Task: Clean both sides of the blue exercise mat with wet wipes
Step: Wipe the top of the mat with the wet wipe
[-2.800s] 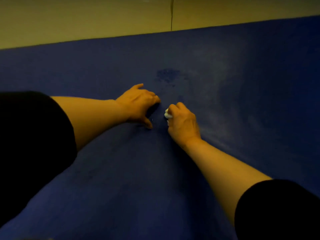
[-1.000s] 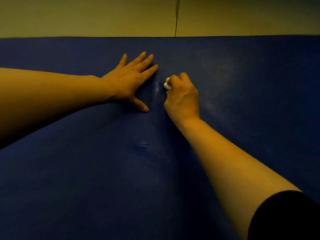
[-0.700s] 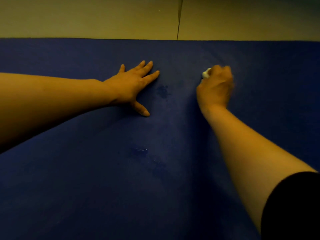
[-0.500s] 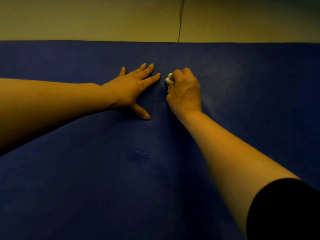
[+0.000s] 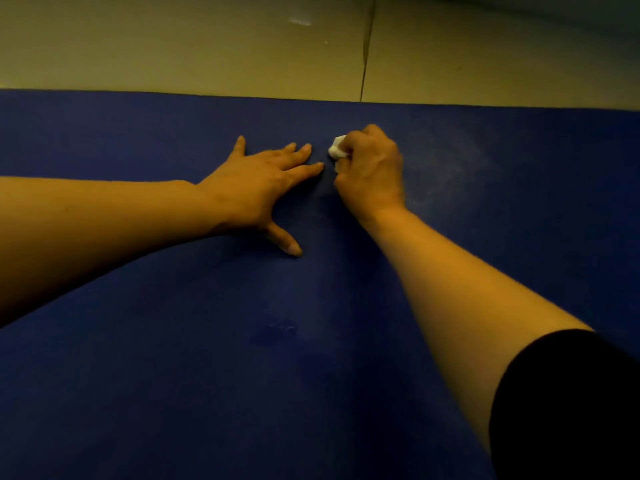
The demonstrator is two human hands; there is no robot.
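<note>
Your right hand (image 5: 372,171) is curled tight around a bunched white wet wipe (image 5: 337,151), of which only a crumpled tuft shows past the knuckles, pressed down on the blue exercise mat (image 5: 173,375) near its far edge. Your left hand (image 5: 258,188) lies flat just beside it, fingers spread and straight, pinning the mat. You look to be mid-scrub on this face; the other side is likely yet to come. Next, sweep the wipe sideways with firm pressure while the flat palm stops the mat creeping. The mat looks matte and finely grained, with a darker damp patch (image 5: 273,332) nearer you and pale streaks (image 5: 460,168) to the right. Beyond lies smooth, pale floor (image 5: 173,46) with one seam.
</note>
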